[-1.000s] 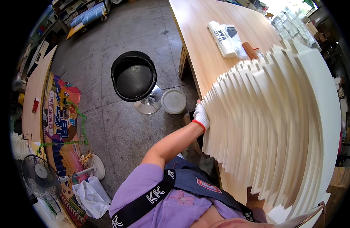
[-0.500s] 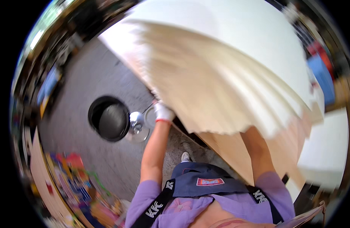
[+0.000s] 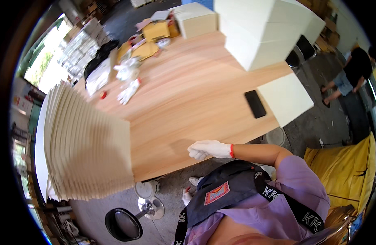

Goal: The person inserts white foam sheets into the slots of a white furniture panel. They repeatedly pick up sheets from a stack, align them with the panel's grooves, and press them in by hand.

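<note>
Drawn off the fanned sheets (image 3: 90,151) to their left, your half-curled right hand (image 3: 211,149) and left hand (image 3: 187,198), grip unclear, seem between holds; regripping needs a leftward reach.

Looks like a workshop: broad table (image 3: 188,94), fanned sheets (image 3: 88,151), tall white stacks (image 3: 249,41). Bare grey floor (image 3: 327,122); wrapped bundles (image 3: 80,51) near bright opening (image 3: 43,69).

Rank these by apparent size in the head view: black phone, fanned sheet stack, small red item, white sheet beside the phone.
Largest to smallest:
1. Fanned sheet stack
2. White sheet
3. Black phone
4. Small red item
</note>
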Motion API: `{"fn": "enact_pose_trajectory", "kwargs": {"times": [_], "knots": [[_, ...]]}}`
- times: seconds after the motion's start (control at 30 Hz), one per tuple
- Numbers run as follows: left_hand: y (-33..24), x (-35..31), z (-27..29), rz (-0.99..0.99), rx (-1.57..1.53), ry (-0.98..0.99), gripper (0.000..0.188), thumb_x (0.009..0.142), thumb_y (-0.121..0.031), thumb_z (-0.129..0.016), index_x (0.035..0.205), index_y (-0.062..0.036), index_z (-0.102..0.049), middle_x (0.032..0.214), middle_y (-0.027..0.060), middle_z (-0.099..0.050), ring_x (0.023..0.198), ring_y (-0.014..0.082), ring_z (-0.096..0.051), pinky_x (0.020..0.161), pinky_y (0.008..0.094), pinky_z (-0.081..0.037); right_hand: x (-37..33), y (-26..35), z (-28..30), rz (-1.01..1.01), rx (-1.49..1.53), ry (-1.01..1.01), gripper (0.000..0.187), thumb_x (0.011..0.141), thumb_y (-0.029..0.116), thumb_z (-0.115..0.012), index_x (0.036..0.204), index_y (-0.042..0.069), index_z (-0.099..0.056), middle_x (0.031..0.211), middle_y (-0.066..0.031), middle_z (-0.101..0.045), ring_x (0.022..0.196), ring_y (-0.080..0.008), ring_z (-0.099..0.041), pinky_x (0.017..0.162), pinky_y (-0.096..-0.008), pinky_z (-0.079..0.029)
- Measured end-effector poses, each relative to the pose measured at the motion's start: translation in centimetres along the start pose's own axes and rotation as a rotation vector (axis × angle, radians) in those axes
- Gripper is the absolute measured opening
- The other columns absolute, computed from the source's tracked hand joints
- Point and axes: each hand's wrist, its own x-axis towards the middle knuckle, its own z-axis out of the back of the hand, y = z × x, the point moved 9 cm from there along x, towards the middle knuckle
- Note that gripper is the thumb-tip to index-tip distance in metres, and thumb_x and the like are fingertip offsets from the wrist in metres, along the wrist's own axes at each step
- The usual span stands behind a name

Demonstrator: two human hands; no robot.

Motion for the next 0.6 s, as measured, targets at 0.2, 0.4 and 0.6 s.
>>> {"fn": "enact_pose_trajectory", "kwargs": {"times": [0.2,0.4,0.6], "knots": [[-11.6,-17.7,-29.5,-0.699,0.853,0.596,0.02,0.1,-0.02,-0.055,0.11,-0.0076,-0.067,0.095,0.0061,-0.07,0.081,0.0196,-0.066,0.072,0.0322,-0.052,-15.3,2.3,15.8,0.204,-0.222,-0.353,0.046,0.104,0.044,-0.047,0.128,0.007,-0.061,0.115,-0.004,-0.067,0.102,-0.0138,-0.061,0.09,-0.0309,-0.05],[-10.5,-22.6,-45.8,-1.169,1.194,0.872,0.027,0.088,-0.016,-0.067,0.114,-0.0108,-0.066,0.119,0.0105,-0.065,0.112,0.0313,-0.06,0.094,0.0401,-0.049,-29.2,1.2,32.0,0.247,-0.592,-0.968,0.049,0.102,0.05,-0.045,0.128,0.011,-0.061,0.125,-0.0113,-0.065,0.115,-0.0266,-0.061,0.102,-0.0356,-0.044],[-7.1,-24.6,-56.3,-1.778,1.434,0.896,0.041,0.078,-0.028,-0.073,0.112,-0.0083,-0.063,0.136,0.0146,-0.052,0.132,0.0385,-0.04,0.11,0.0581,-0.029,-40.9,5.6,40.7,0.218,-0.921,-1.578,0.041,0.098,0.041,-0.051,0.12,0.009,-0.063,0.122,-0.0151,-0.065,0.114,-0.0348,-0.061,0.1,-0.0427,-0.047]]}}
